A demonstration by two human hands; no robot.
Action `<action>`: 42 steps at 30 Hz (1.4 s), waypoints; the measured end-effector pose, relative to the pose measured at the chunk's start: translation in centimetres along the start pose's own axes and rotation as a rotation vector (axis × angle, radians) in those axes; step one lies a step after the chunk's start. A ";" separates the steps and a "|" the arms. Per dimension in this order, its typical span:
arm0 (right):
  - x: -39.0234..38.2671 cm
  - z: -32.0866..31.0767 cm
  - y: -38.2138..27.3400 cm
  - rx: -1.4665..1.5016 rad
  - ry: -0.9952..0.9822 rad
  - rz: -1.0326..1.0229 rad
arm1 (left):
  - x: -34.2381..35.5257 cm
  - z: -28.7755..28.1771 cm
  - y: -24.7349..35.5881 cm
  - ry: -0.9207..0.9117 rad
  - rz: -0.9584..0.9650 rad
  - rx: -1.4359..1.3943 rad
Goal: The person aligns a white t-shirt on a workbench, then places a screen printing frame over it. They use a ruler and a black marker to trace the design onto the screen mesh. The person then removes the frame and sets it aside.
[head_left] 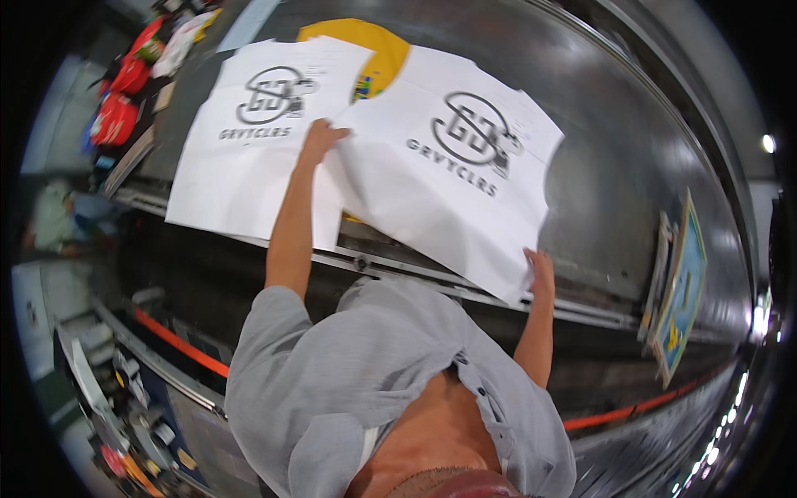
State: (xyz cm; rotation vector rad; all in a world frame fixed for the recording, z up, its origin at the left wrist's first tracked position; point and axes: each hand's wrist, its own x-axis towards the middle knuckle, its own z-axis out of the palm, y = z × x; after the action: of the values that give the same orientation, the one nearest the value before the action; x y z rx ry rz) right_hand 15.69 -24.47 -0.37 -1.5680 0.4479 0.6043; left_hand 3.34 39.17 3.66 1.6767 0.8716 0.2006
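A white cut shirt panel (390,170) with a black print hangs slightly bowed between my two hands over the dark table. My left hand (320,139) pinches its left edge, close to a second white panel (212,170) with a matching print that lies on the left. Near my body, my right hand (540,270) grips the lower right corner of the same panel. A yellow piece of fabric (378,41) lies partly covered under both white panels, its far part showing between them.
A long dark table (602,241) with a metal rail (581,314) along its near edge runs before me. Framed screens (682,290) stand at the right. Red bundles (116,120) lie at the far left, and a person (87,216) is beyond the table's left end.
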 end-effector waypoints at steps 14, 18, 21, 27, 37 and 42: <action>-5.1 21.8 -2.9 0.029 -0.426 -0.017 | -10.0 -18.6 0.7 0.948 -0.033 0.870; -5.2 33.6 -2.4 -0.011 -0.566 -0.122 | -12.6 -13.9 -2.0 0.773 0.377 0.683; -6.4 39.7 -1.7 -0.351 -0.477 -0.268 | -16.5 -3.8 -1.6 0.500 0.182 0.732; -8.8 44.8 -1.1 -0.419 -0.465 -0.266 | -18.7 -0.6 -1.7 -0.013 -0.076 0.703; -15.7 48.7 -6.3 0.093 -0.798 -0.633 | -17.7 -4.0 7.1 0.676 0.290 0.790; -8.7 47.6 -1.4 -0.008 -0.726 -0.010 | -16.0 -11.5 13.0 0.538 0.210 0.822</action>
State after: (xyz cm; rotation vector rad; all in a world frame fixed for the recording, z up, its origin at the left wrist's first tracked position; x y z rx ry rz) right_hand 4.42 22.35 4.86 -1.2456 -0.1114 1.1044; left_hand -8.70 37.32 23.87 2.5500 1.2802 0.5015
